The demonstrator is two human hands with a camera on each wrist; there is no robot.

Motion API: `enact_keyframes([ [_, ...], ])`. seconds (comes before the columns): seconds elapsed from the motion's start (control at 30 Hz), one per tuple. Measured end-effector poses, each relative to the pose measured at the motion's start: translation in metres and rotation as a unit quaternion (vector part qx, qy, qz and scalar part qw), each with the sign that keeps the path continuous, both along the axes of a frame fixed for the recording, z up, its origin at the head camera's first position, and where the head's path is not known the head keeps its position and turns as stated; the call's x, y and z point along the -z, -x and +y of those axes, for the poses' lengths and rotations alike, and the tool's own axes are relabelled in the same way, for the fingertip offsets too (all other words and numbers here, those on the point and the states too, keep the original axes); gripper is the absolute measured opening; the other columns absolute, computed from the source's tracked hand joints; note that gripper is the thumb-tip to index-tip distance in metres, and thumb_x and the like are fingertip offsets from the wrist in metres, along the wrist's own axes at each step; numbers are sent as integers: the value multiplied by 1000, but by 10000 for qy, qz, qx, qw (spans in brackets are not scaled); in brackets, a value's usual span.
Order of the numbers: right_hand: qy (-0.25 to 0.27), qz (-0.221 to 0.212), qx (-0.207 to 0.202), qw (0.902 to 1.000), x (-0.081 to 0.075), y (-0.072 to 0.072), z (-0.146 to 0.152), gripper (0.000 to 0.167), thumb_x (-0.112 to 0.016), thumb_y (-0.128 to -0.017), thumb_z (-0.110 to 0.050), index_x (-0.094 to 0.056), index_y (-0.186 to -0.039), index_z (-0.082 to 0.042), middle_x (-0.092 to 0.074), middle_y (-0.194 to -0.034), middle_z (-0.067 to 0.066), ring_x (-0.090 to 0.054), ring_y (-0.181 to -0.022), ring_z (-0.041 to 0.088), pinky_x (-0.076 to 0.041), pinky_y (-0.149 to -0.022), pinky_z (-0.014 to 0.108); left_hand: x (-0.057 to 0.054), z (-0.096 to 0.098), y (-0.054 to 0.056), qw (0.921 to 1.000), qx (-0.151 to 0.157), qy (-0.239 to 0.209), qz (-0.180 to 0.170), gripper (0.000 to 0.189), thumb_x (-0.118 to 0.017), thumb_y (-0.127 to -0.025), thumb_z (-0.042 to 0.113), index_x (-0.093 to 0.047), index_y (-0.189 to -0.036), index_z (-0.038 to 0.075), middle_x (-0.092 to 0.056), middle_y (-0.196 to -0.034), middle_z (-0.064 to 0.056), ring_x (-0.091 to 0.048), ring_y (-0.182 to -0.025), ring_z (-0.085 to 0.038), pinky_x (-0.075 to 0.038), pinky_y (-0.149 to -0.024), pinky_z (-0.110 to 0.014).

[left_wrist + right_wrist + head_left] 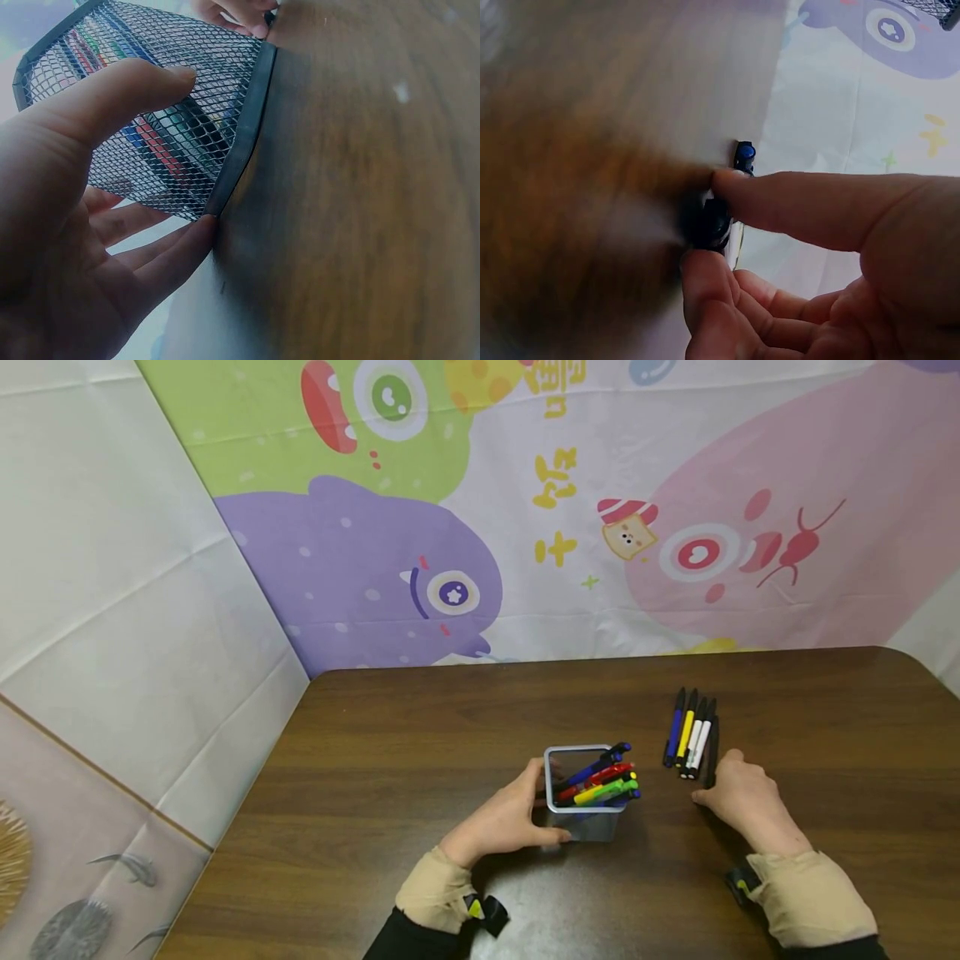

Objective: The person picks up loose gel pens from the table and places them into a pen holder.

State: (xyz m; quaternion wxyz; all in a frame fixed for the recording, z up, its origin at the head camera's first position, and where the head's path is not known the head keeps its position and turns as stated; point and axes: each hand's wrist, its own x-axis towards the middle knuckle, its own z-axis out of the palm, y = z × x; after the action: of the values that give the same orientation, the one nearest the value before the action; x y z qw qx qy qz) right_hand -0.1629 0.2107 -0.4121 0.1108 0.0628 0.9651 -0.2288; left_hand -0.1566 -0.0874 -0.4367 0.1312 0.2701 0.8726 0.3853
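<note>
My left hand (pixel 498 818) grips a mesh pen holder (pixel 592 827) from its left side. In the left wrist view the thumb lies across the mesh (pixel 217 82), and other fingertips touch the dark base rim. Several pens (pixel 600 785), among them blue, red, yellow and green ones, lean to the right inside it. At the right, my right hand (pixel 750 802) pinches a black pen (pixel 712 752) at its near end; the right wrist view has its dark end (pixel 714 221) between thumb and fingertip. Beside it lie a blue pen (pixel 675 727), a yellow pen (pixel 686 731) and two white pens (pixel 700 739), roughly parallel.
The brown wooden table (pixel 375 760) ends at the back against a cartoon-printed cloth (pixel 555 610). A white wall covering (pixel 150 568) rises on the left. A strip of table lies between the pen holder and the pen row.
</note>
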Motion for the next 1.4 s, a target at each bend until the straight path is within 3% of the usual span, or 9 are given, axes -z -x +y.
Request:
enact_keyframes([
  [0.27, -120, -225, -7, 9997, -4, 0, 2, 53, -60, -79, -18, -33, -101, 22, -48, -91, 45, -52, -82, 54, -46, -67, 53, 1, 0, 0, 10000, -7, -9, 4, 77, -76, -72, 32, -28, -130, 16, -47, -127, -6, -50, -115, -13, -43, -96, -26],
  [0.87, -219, -206, -120, 9995, -5, -2, 5, 47, -56, -81, -13, -32, -100, 22, -48, -87, 45, -52, -80, 55, -46, -65, 53, 0, 0, -1, 10000, -73, 29, -23, 78, -76, -72, 34, -27, -131, 17, -47, -128, -4, -50, -116, -13, -42, -96, -27],
  [1.4, -154, 321, -1, 9994, -12, -9, 9, 32, -50, -80, -11, -39, -100, 12, -51, -85, 42, -53, -74, 53, -45, -58, 50, -1, 0, -1, 9999, -87, 7, -86, 78, -76, -72, 35, -28, -130, 17, -46, -129, -4, -49, -117, -12, -42, -96, -27],
])
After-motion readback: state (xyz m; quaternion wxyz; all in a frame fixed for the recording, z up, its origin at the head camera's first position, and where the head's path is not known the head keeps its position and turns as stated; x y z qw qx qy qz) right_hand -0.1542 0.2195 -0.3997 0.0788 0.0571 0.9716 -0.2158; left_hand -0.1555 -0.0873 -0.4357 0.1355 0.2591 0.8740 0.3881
